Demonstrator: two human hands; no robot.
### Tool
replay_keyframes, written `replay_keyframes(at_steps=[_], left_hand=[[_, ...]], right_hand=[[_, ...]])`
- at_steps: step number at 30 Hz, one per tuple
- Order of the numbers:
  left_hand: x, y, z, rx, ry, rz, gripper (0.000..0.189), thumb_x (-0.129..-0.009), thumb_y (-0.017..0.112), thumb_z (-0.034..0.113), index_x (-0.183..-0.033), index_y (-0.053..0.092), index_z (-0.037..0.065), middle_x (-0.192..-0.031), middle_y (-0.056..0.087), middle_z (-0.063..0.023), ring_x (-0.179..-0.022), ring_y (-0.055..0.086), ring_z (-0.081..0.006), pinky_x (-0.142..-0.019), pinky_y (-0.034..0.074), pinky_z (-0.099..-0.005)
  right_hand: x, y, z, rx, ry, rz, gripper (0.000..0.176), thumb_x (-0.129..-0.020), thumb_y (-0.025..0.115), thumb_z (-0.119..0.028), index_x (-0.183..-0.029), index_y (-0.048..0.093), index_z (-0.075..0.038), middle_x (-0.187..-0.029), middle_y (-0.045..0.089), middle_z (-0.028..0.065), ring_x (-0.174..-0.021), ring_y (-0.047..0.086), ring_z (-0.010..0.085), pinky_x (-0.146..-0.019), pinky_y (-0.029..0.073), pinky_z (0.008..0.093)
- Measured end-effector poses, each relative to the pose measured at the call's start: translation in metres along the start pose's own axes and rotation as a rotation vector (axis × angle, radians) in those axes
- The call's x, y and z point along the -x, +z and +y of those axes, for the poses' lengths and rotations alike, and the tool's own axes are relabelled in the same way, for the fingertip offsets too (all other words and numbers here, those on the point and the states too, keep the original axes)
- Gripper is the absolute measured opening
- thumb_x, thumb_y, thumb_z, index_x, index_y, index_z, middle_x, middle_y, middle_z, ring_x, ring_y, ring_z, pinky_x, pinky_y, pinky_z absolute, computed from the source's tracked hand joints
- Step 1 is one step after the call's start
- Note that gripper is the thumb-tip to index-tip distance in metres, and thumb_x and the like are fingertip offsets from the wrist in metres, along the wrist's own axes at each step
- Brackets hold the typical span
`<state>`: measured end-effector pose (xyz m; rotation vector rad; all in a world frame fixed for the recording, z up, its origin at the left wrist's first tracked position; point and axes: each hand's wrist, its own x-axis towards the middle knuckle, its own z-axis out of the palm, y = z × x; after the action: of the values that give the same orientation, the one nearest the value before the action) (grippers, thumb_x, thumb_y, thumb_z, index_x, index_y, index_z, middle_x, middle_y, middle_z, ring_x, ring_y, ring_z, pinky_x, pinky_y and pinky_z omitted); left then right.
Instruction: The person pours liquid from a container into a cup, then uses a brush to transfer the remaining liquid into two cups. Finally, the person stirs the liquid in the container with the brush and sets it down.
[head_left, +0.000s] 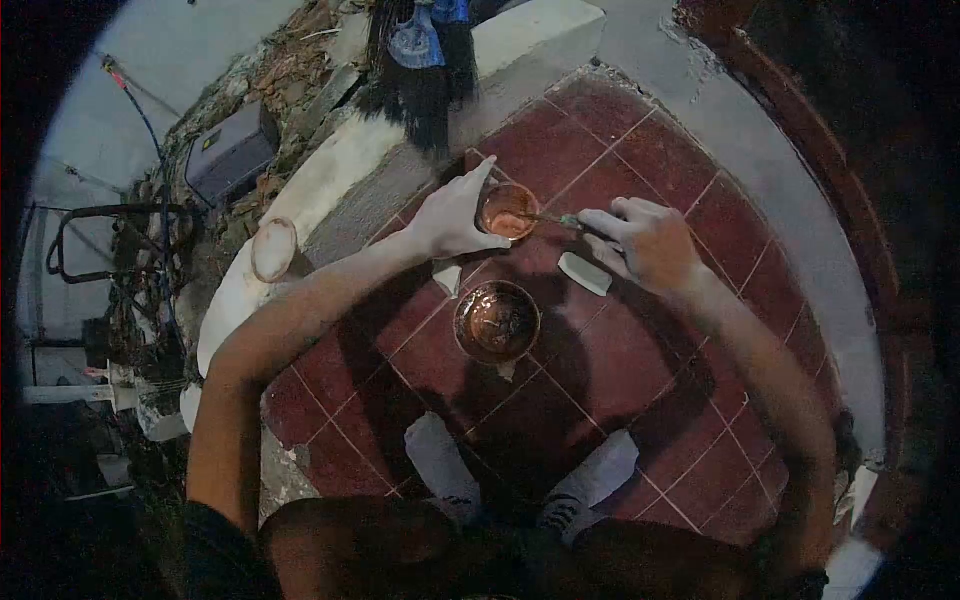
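A small round cup (509, 211) with a copper-coloured content stands over the red tiles, and my left hand (458, 215) curves around its left side, thumb below and fingers above. Between the fingers of my right hand (648, 240) is a slim brush-like tool (553, 218) with a greenish part near the grip; its tip reaches into the cup. Closer to my feet sits a shiny, copper-coloured round object (497, 322) with a raised middle. One pale flat piece (585, 273) lies just below my right hand, another pale piece (448, 279) below my left wrist.
A low pale kerb (345, 190) borders the tiled floor (680, 420). A black-bristled broom (415, 90) hangs over it at the top. On the left are a white cup-like container (275, 250), a grey box (232, 155) and rubble. My feet (595, 475) rest on the tiles.
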<state>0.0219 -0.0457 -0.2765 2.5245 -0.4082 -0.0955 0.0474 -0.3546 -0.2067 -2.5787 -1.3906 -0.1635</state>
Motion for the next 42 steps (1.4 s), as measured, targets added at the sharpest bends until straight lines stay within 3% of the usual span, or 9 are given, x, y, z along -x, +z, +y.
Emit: replay_keyframes(at_steps=[6, 8, 13, 22, 27, 29, 36, 42], left_hand=[[-0.001, -0.005, 0.01, -0.125, 0.013, -0.053, 0.124, -0.065, 0.086, 0.049, -0.153, 0.017, -0.005, -0.135, 0.052, -0.0242, -0.123, 0.052, -0.0394, -0.107, 0.039, -0.0464], [-0.003, -0.001, 0.005, -0.222, 0.155, 0.039, 0.129, -0.062, 0.088, 0.054, -0.154, 0.017, -0.002, -0.138, 0.049, -0.0264, -0.128, 0.049, -0.0414, -0.11, 0.037, -0.0469], [-0.014, -0.004, 0.011, -0.121, 0.165, -0.035, 0.128, -0.063, 0.088, 0.049, -0.156, 0.014, 0.001, -0.143, 0.045, -0.027, -0.129, 0.046, -0.0427, -0.111, 0.036, -0.0468], [-0.023, 0.002, 0.018, -0.008, 0.141, -0.139, 0.121, -0.066, 0.086, 0.037, -0.157, 0.013, 0.004, -0.141, 0.048, -0.0271, -0.128, 0.048, -0.041, -0.112, 0.037, -0.0453], [-0.02, 0.003, 0.02, 0.106, 0.111, -0.159, 0.115, -0.068, 0.084, 0.034, -0.155, 0.017, 0.0, -0.141, 0.048, -0.0283, -0.128, 0.05, -0.0401, -0.11, 0.039, -0.0438], [-0.017, 0.008, 0.017, -0.008, 0.122, -0.057, 0.111, -0.069, 0.083, 0.032, -0.154, 0.019, -0.003, -0.142, 0.047, -0.0286, -0.13, 0.05, -0.0398, -0.109, 0.04, -0.0429], [-0.014, 0.011, 0.017, 0.008, 0.094, -0.044, 0.105, -0.073, 0.079, 0.034, -0.152, 0.022, -0.005, -0.143, 0.047, -0.028, -0.131, 0.049, -0.04, -0.111, 0.039, -0.0417], [-0.015, 0.014, 0.014, -0.099, 0.202, 0.053, 0.102, -0.071, 0.079, 0.031, -0.15, 0.025, -0.005, -0.141, 0.048, -0.0284, -0.128, 0.052, -0.04, -0.108, 0.043, -0.0429]], right_hand=[[-0.003, 0.022, -0.017, 0.064, -0.13, 0.154, 0.028, -0.086, 0.068, -0.023, -0.114, 0.066, -0.019, -0.092, 0.06, 0.0077, -0.086, 0.063, 0.0259, -0.064, 0.055, 0.037], [-0.002, 0.031, -0.014, 0.123, -0.148, 0.166, 0.03, -0.085, 0.068, -0.024, -0.114, 0.065, -0.02, -0.092, 0.059, 0.0071, -0.087, 0.062, 0.025, -0.065, 0.053, 0.0372], [0.001, 0.039, -0.006, 0.182, -0.16, 0.174, 0.035, -0.082, 0.07, -0.027, -0.116, 0.064, -0.021, -0.091, 0.057, 0.0064, -0.086, 0.059, 0.0228, -0.067, 0.05, 0.0377], [-0.003, 0.053, -0.001, 0.12, -0.144, 0.119, 0.045, -0.081, 0.071, -0.029, -0.124, 0.061, -0.025, -0.095, 0.058, 0.0078, -0.089, 0.062, 0.0256, -0.071, 0.053, 0.0393], [-0.003, 0.051, -0.007, -0.007, -0.055, -0.046, 0.045, -0.083, 0.071, -0.024, -0.127, 0.06, -0.024, -0.1, 0.056, 0.0112, -0.089, 0.066, 0.0292, -0.069, 0.058, 0.0409], [-0.002, 0.058, -0.008, -0.021, -0.051, -0.037, 0.045, -0.084, 0.07, -0.023, -0.128, 0.059, -0.023, -0.101, 0.056, 0.0118, -0.089, 0.066, 0.0297, -0.07, 0.058, 0.0413], [0.003, 0.053, -0.007, -0.101, -0.022, -0.065, 0.044, -0.089, 0.067, -0.023, -0.131, 0.057, -0.021, -0.102, 0.054, 0.0126, -0.086, 0.066, 0.0303, -0.069, 0.059, 0.0404], [0.008, 0.053, -0.001, -0.107, -0.029, -0.036, 0.044, -0.091, 0.066, -0.027, -0.133, 0.056, -0.023, -0.103, 0.053, 0.0112, -0.083, 0.066, 0.0292, -0.065, 0.058, 0.0409]])
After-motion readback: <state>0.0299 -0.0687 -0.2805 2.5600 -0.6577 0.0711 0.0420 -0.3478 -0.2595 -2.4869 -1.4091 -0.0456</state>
